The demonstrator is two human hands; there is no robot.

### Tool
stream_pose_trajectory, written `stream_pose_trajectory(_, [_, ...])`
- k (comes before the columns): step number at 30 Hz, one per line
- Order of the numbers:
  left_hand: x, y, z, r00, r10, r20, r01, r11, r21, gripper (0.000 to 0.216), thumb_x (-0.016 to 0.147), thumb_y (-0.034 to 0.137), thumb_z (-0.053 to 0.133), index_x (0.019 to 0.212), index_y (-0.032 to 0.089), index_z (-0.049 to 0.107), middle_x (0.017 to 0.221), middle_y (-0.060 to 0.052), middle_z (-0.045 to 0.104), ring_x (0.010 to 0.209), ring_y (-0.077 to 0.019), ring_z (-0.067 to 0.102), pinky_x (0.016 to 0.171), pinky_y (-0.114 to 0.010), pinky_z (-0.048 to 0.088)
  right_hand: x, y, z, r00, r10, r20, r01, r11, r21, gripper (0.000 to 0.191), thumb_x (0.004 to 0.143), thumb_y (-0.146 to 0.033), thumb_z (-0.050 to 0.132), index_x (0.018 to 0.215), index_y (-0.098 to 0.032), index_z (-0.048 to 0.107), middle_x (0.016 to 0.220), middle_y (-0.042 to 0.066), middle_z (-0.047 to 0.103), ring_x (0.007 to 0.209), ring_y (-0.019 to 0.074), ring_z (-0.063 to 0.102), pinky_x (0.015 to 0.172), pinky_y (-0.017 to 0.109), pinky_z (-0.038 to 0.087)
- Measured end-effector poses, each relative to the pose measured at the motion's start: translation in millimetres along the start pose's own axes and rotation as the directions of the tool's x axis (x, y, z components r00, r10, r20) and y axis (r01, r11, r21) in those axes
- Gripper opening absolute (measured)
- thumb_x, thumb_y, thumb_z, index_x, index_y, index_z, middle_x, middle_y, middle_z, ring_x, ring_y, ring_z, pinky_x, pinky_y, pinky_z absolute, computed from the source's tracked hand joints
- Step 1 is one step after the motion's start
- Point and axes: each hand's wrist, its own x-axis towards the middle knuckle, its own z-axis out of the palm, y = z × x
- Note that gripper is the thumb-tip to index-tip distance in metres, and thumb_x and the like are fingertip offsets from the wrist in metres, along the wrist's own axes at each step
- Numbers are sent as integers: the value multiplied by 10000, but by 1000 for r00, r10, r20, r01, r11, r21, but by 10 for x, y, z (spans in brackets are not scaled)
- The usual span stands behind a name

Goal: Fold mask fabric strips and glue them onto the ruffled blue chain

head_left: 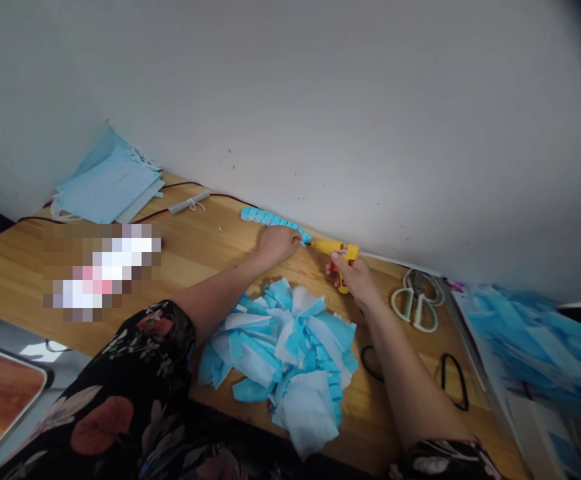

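My right hand (353, 273) is wrapped round the grip of a yellow hot glue gun (327, 248), whose nozzle points left. The nozzle tip meets the right end of a pleated light-blue fabric strip (265, 217) lying along the wall. My left hand (280, 245) pinches that end of the strip just beside the nozzle. Part of the strip is hidden behind my left hand. In front of both hands lies a loose heap of blue and white fabric pieces (280, 340).
Blue face masks (110, 183) are stacked at the far left, near a tied bundle of thin white strips (189, 202). White-handled scissors (415, 307) lie right of my right hand. More blue fabric (545, 340) fills a container at the right. A dark cable (230, 198) runs along the wall.
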Motion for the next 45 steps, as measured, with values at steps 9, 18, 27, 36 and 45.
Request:
stream_pose_trajectory(9, [2, 19, -11, 999, -32, 22, 32, 999, 14, 355, 838, 250, 434, 978, 262, 761, 991, -41, 752, 926, -214, 668, 753, -287, 453, 23, -6, -3, 1000, 4, -8, -4, 1000, -25, 448, 727, -631, 625, 678, -190, 564, 616, 6, 584, 527, 105, 550, 339, 163, 390])
stream_pose_trajectory(18, [-9, 60, -48, 996, -60, 64, 59, 998, 17, 363, 852, 241, 438, 1031, 236, 754, 1001, -73, 742, 966, -210, 654, 812, -281, 452, 35, -72, -8, 998, 15, -56, -17, 999, -32, 427, 719, -603, 633, 661, -187, 557, 589, -6, 559, 494, 94, 501, 358, 175, 386])
stream_pose_trajectory(27, [-10, 63, -43, 997, -59, 56, 57, 998, 30, 360, 855, 243, 433, 1009, 232, 758, 992, -77, 743, 936, -213, 658, 779, -281, 448, 55, -119, -10, 997, 30, -68, -33, 999, -39, 413, 711, -581, 655, 652, -187, 546, 591, -8, 551, 503, 91, 504, 347, 162, 369])
stream_pose_trajectory(36, [-7, 31, -9, 999, -26, 32, 25, 999, 38, 380, 846, 245, 417, 1014, 251, 758, 972, -69, 749, 903, -226, 668, 735, -303, 445, 108, -75, -37, 991, -1, -131, -15, 992, -127, 402, 705, -575, 654, 696, -181, 577, 570, -12, 551, 464, 90, 484, 340, 176, 386])
stream_pose_trajectory(45, [-16, 49, -14, 999, -36, 30, 35, 998, 56, 382, 852, 247, 414, 1016, 255, 759, 981, -70, 746, 908, -218, 662, 752, -298, 439, -20, -144, -16, 997, -5, -82, -8, 988, -153, 406, 693, -582, 657, 700, -185, 577, 556, -12, 554, 444, 101, 480, 341, 203, 393])
